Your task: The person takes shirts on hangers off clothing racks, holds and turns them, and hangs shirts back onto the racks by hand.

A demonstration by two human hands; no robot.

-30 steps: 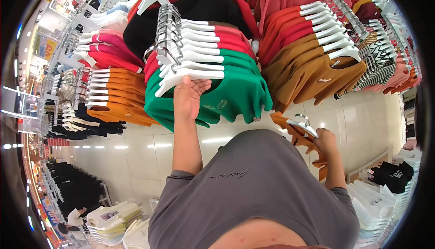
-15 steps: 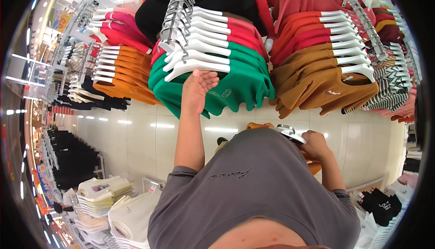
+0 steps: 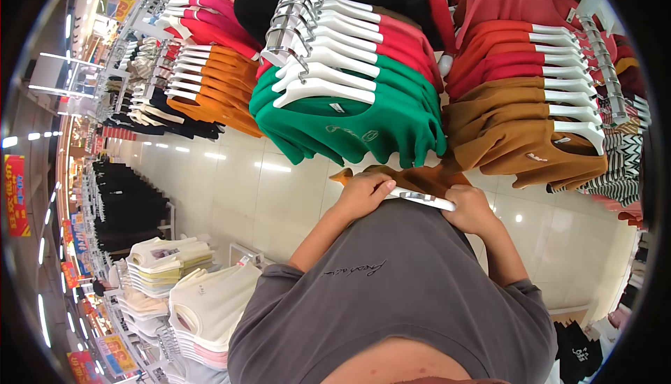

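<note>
Close to my waist is a white hanger [image 3: 435, 201] with a metal hook, carrying a brown top [image 3: 417, 177]. A bit of orange cloth [image 3: 342, 176] shows at its left side. My left hand [image 3: 367, 194] is closed on the hanger's left end, thumb on top. The other end is in the closed grip of my right hand [image 3: 472, 208]. Ahead of both hands, the front green top [image 3: 342, 129] hangs on a white hanger [image 3: 325, 92], apart from my fingers. How many garments I hold, I cannot tell.
A metal display arm [image 3: 290, 17] carries green, red and black tops. To its right hang mustard-brown tops [image 3: 489, 129] and red ones. Orange tops [image 3: 224, 83] and black garments [image 3: 129, 206] are at left. White tops [image 3: 210, 303] sit low at left, above a tiled floor [image 3: 279, 192].
My left hand has left the front green top's hanger and come down to the hanger at my waist, closing on its left end. My right hand keeps its hold. The view has shifted.
</note>
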